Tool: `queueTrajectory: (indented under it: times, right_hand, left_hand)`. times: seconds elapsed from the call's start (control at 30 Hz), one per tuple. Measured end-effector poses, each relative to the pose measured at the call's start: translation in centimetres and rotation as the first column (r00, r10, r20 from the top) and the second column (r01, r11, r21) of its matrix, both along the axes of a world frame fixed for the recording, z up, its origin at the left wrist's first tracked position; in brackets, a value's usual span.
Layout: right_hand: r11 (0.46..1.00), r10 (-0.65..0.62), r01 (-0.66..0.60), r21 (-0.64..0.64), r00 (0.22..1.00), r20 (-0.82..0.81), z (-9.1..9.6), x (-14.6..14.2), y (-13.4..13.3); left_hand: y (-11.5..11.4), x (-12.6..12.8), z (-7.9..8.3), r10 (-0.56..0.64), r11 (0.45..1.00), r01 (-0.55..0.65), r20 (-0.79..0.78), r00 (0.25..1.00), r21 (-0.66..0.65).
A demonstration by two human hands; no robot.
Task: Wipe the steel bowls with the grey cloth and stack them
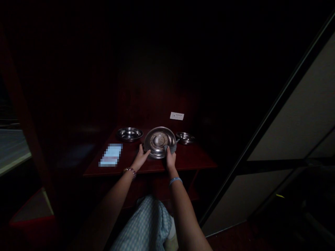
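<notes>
A round metal bowl point(160, 139) is tilted up between my hands, above the dark red table. My left hand point(141, 156) grips its lower left rim, thumb on the near side and fingers mostly hidden behind it. At the lower right rim, my right hand point(170, 157) holds a grey cloth point(171, 149) pressed against the bowl. Another shiny metal bowl point(130, 134) stands to the left of the held one. To the right sits a smaller metal bowl point(185, 137), possibly stacked with another; I cannot tell for sure.
The red wooden table point(151, 168) stands in a dim corner. A blurred-out pale rectangle point(111, 155) lies on its left part. A white socket plate point(177, 115) is on the wall behind. A grey partition point(288, 115) rises at the right, and a red bin-like object point(34, 223) is low at the left.
</notes>
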State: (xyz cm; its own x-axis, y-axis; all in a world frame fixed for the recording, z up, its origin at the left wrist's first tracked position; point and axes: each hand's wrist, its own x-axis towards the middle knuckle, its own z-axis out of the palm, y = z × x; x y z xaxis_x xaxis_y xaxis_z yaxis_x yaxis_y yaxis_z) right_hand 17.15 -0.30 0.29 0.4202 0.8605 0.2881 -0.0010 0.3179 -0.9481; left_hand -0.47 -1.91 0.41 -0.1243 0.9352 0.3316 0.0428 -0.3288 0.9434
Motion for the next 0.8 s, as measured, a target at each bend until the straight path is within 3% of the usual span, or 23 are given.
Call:
queueTrajectory:
  times: [0.23,0.53,0.8]
  right_hand:
    - [1.0,-0.021,0.021,-0.002,1.0,-0.019,0.2,-0.1,-0.2]
    - [0.996,0.036,-0.016,-0.091,0.973,0.226,1.0,-0.3,-1.3]
    - [0.992,0.068,-0.034,-0.123,0.957,0.282,1.3,-0.4,-1.6]
  left_hand:
    - [0.0,0.3,-0.4,-0.064,0.997,0.069,-0.168,0.984,0.027]
    - [0.9,-0.2,-0.9,-0.016,1.0,0.016,-0.062,0.998,-0.01]
    - [1.0,0.0,-1.0,-0.015,0.999,0.015,-0.022,1.0,-0.03]
